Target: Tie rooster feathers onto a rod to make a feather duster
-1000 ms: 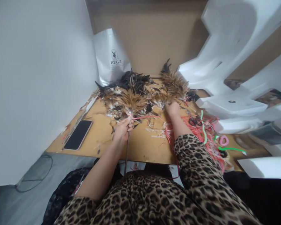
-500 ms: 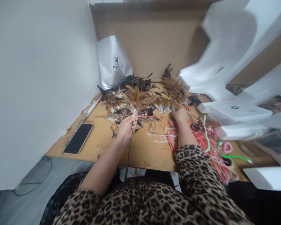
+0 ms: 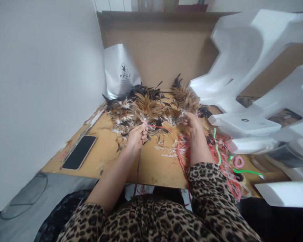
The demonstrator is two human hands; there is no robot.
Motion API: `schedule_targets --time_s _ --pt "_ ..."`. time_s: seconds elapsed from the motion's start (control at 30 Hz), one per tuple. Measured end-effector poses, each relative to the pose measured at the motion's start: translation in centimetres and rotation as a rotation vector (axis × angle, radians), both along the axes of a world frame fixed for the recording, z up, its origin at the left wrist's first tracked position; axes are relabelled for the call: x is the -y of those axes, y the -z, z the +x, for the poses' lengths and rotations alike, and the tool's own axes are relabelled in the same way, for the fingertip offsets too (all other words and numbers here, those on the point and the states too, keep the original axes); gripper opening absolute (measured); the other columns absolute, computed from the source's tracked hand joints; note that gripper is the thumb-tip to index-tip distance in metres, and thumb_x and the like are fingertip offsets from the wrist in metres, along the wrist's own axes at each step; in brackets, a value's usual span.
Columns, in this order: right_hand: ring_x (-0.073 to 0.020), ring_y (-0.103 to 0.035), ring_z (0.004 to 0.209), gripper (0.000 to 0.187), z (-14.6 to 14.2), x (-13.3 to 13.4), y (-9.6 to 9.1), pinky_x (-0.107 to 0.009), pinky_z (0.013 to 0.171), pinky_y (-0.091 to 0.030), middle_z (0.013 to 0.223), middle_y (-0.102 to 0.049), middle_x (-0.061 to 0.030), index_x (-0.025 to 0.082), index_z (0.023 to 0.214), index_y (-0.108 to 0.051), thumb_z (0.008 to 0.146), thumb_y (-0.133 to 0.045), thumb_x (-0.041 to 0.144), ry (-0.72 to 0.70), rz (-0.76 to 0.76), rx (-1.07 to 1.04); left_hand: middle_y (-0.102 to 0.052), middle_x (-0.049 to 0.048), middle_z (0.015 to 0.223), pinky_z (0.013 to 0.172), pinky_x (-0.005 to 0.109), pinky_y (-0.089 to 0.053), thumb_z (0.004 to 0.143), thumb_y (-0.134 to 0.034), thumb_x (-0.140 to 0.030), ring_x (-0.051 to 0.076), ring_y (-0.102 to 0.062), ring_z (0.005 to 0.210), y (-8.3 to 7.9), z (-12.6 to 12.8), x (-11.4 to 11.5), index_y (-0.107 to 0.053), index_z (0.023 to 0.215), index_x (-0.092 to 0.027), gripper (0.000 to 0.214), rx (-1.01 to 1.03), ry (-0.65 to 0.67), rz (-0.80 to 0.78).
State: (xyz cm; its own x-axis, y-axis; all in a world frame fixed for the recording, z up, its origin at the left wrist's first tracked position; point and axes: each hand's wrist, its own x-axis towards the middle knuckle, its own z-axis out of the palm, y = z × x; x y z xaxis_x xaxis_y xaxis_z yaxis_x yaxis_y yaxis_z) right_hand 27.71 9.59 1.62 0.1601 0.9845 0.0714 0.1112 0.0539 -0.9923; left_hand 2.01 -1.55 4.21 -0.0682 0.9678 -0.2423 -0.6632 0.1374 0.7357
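Note:
My left hand [image 3: 136,136] is closed around the base of a brown feather bundle [image 3: 147,109] on the wooden table [image 3: 108,153]. A thin dark stick [image 3: 138,168] runs from that hand down past the table edge. A red string [image 3: 161,127] stretches from the bundle toward my right hand [image 3: 193,122]. My right hand rests in the loose brown and black feathers [image 3: 185,97], its fingers curled on something I cannot make out.
A black phone [image 3: 79,152] lies at the table's left. A silver bag [image 3: 120,70] leans on the cardboard backing. White foam blocks [image 3: 244,87] crowd the right side. Pink and green strings [image 3: 222,151] pile beside my right forearm. A white wall closes the left.
The camera has tilted up slightly. My right hand has drawn back a little from the far feathers toward the middle. My left hand keeps its grip on the bundle.

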Motion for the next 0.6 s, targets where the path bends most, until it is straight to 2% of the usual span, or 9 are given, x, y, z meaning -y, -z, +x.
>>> schedule_targets --time_s 0.17,0.23,0.3,0.37,0.43,0.6 --pt "-0.0030 -0.028 0.044 0.036 -4.9 3.9 -4.0 -0.016 0.040 -0.016 0.060 -0.047 0.0056 0.018 0.068 -0.047 0.054 -0.078 0.034 -0.405 -0.014 -0.488 -0.055 0.0004 0.060 0.035 0.012 -0.019 0.066 -0.076 -0.021 0.001 -0.037 0.043 0.3 0.4 -0.1 -0.060 0.073 -0.009 0.021 -0.021 -0.024 0.049" --pt "-0.0028 -0.031 0.045 0.037 -7.4 5.5 -4.5 -0.016 0.040 -0.016 0.059 -0.049 0.0052 0.017 0.066 -0.049 0.053 -0.081 0.030 -0.505 -0.063 -0.542 -0.056 0.0008 0.060 0.036 0.012 -0.019 0.067 -0.075 -0.022 0.001 -0.038 0.043 0.5 0.4 0.0 -0.059 0.071 -0.009 0.021 -0.041 -0.041 0.058" --pt "-0.0040 -0.035 0.046 0.036 -9.6 6.7 -4.3 -0.016 0.041 -0.019 0.054 -0.048 0.0056 0.017 0.065 -0.051 0.052 -0.082 0.029 -0.594 -0.115 -0.552 -0.057 0.0009 0.060 0.036 0.013 -0.019 0.067 -0.075 -0.024 0.001 -0.038 0.043 0.5 0.3 0.2 -0.060 0.071 -0.009 0.021 -0.066 -0.058 0.063" --pt "-0.0048 -0.037 0.046 0.036 -11.5 7.4 -3.5 -0.017 0.041 -0.021 0.049 -0.046 0.0061 0.017 0.064 -0.053 0.051 -0.083 0.031 -0.637 -0.143 -0.540 -0.057 0.0006 0.060 0.036 0.013 -0.019 0.066 -0.074 -0.025 0.001 -0.038 0.043 0.5 0.3 0.5 -0.061 0.073 -0.009 0.022 -0.091 -0.065 0.078" --pt "-0.0046 -0.039 0.046 0.038 -12.9 7.7 -2.7 -0.017 0.042 -0.022 0.049 -0.049 0.0051 0.016 0.062 -0.053 0.049 -0.085 0.033 -0.622 -0.151 -0.520 -0.056 0.0001 0.059 0.037 0.013 -0.019 0.067 -0.074 -0.025 0.002 -0.038 0.043 0.4 0.3 0.9 -0.061 0.074 -0.009 0.021 -0.118 -0.068 0.095" --pt "-0.0043 -0.042 0.045 0.043 -14.1 7.8 -1.7 -0.017 0.042 -0.023 0.052 -0.057 0.0031 0.016 0.061 -0.053 0.044 -0.086 0.038 -0.549 -0.184 -0.495 -0.060 0.0022 0.061 0.037 0.015 -0.024 0.071 -0.069 -0.028 0.003 -0.041 0.043 0.7 0.5 1.3 -0.061 0.072 -0.010 0.020 -0.175 -0.107 0.095"
